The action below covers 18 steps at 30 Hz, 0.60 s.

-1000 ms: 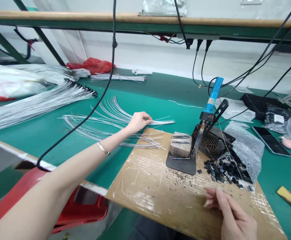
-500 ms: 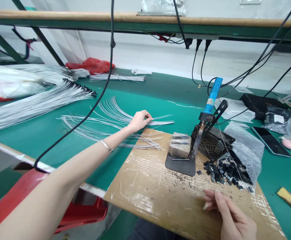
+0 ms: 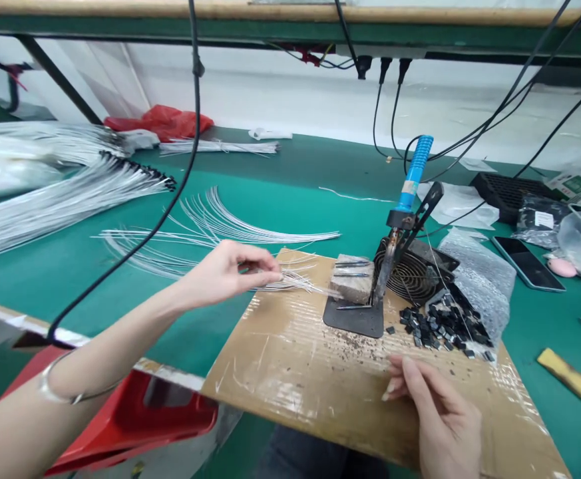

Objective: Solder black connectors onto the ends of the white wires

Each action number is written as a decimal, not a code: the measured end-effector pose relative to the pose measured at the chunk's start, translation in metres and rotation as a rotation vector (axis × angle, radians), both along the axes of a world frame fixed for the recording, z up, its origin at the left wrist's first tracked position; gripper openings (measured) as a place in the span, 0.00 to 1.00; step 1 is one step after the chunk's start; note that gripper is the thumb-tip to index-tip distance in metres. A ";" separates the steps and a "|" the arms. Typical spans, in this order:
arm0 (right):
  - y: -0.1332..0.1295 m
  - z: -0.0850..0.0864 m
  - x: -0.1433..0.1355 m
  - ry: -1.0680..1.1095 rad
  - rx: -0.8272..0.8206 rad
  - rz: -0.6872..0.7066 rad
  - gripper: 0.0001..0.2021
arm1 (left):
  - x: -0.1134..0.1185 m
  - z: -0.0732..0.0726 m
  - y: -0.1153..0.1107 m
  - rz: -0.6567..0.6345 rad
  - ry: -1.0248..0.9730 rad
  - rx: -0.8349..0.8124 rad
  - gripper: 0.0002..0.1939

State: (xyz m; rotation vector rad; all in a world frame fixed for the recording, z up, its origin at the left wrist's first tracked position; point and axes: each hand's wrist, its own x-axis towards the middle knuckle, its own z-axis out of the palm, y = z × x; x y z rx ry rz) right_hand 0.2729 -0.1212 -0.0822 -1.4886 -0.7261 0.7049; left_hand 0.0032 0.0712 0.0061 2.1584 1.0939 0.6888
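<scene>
My left hand pinches a thin white wire whose tip reaches toward the block on the black stand. Beneath and behind it lie loose white wires, fanned out on the green mat and over the cardboard. My right hand is above the cardboard at the lower right, thumb and fingertips close together; whether they hold something is too small to make out. Between the hands and farther back, a blue-handled soldering iron leans in its stand beside a grey block. Small black pieces are heaped right of it.
A black cable hangs down across the left side. Bundled wires lie far left. On the right are bubble wrap, a phone and a yellow sponge piece. A red stool is below the table edge.
My left hand has moved from the back wires toward me and left, now with a wire drawn out between its fingers. The view has shifted slightly; my right hand keeps its pose.
</scene>
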 end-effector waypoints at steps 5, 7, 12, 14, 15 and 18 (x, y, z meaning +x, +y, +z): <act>0.016 0.013 -0.034 0.191 0.089 0.175 0.13 | -0.005 0.001 -0.035 -0.097 0.010 -0.035 0.10; 0.021 0.013 -0.038 0.213 0.109 0.271 0.13 | -0.004 0.001 -0.041 -0.112 0.007 -0.049 0.10; 0.022 0.013 -0.041 0.255 0.076 0.350 0.07 | -0.001 0.000 -0.048 -0.135 -0.021 -0.075 0.09; 0.021 0.012 -0.042 0.255 0.113 0.350 0.05 | 0.000 -0.001 -0.050 -0.138 -0.024 -0.078 0.09; 0.021 0.012 -0.041 0.247 0.135 0.363 0.05 | 0.000 -0.002 -0.050 -0.137 -0.019 -0.083 0.09; 0.020 0.010 -0.039 0.241 0.185 0.367 0.04 | 0.000 -0.003 -0.052 -0.132 0.004 -0.096 0.09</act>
